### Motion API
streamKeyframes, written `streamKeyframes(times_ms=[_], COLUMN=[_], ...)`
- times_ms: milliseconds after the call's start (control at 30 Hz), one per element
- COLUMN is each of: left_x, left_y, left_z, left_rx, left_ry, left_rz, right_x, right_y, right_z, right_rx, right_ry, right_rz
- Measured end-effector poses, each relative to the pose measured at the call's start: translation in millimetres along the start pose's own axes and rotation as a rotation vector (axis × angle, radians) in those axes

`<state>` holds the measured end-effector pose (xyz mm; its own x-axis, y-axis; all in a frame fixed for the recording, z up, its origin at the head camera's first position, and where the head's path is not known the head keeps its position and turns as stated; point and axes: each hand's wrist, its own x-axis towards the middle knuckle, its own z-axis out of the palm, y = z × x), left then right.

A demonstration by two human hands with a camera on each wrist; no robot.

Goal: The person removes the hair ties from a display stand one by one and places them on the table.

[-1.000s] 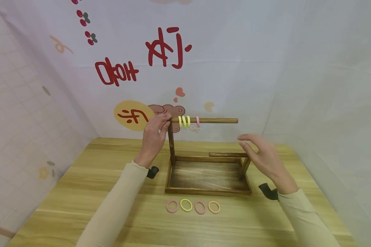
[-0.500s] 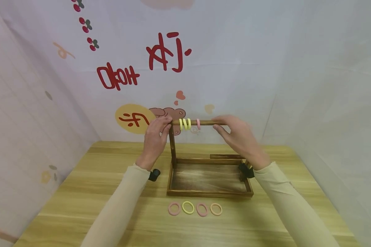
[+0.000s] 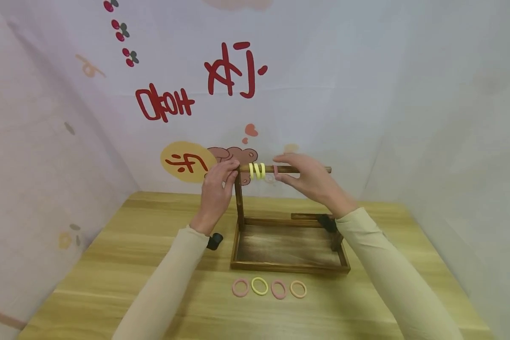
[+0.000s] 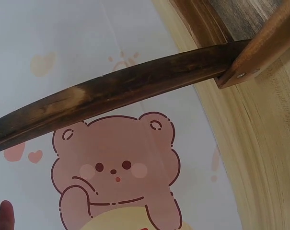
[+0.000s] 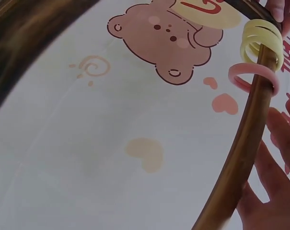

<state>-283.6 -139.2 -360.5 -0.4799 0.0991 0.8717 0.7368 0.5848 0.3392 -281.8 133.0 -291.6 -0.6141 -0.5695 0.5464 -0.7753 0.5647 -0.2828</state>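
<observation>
A wooden rack (image 3: 240,203) has a tall post, an upper rod (image 3: 269,169) and a tray base (image 3: 289,268). My left hand (image 3: 216,185) holds the top corner where post and rod meet, thumb and fingertips against the wood. Three yellow rings (image 3: 257,171) hang on the rod close to that corner. A pink ring (image 5: 252,79) hangs just to their right. My right hand (image 3: 312,178) reaches around the rod, fingertips above and thumb below, right at the pink ring. In the right wrist view, its fingers (image 5: 281,132) spread beside the rod, just short of that ring.
In front of the tray, two pink rings (image 3: 240,287), a yellow ring (image 3: 259,286) and an orange ring (image 3: 298,289) lie in a row on the wooden table (image 3: 153,264). A lower rod (image 3: 304,216) extends left from the rack's short right post. A printed cloth (image 3: 314,113) hangs behind.
My right hand has moved from over the lower rod, up and left along the upper rod to the pink ring. My left hand has stayed at the corner.
</observation>
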Motion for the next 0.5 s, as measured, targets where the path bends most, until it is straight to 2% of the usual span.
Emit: streamKeyframes(times_ms=[133, 300, 500], left_x=[-1.5, -5.6, 0.3], left_y=[-2.1, -1.6, 1.2], left_z=[-1.0, -0.4, 1.9], left_rx=[-0.003, 0.0, -0.005], left_ry=[0.02, 0.018, 0.013], left_rz=[-0.002, -0.009, -0.006], right_x=[7.5, 7.5, 6.8], right_y=[2.7, 4.5, 5.1], right_z=[2.1, 5.1, 3.3], right_rx=[0.019, 0.038, 0.002], right_ry=[-0.076, -0.134, -0.115], right_rz=[0.028, 0.091, 0.103])
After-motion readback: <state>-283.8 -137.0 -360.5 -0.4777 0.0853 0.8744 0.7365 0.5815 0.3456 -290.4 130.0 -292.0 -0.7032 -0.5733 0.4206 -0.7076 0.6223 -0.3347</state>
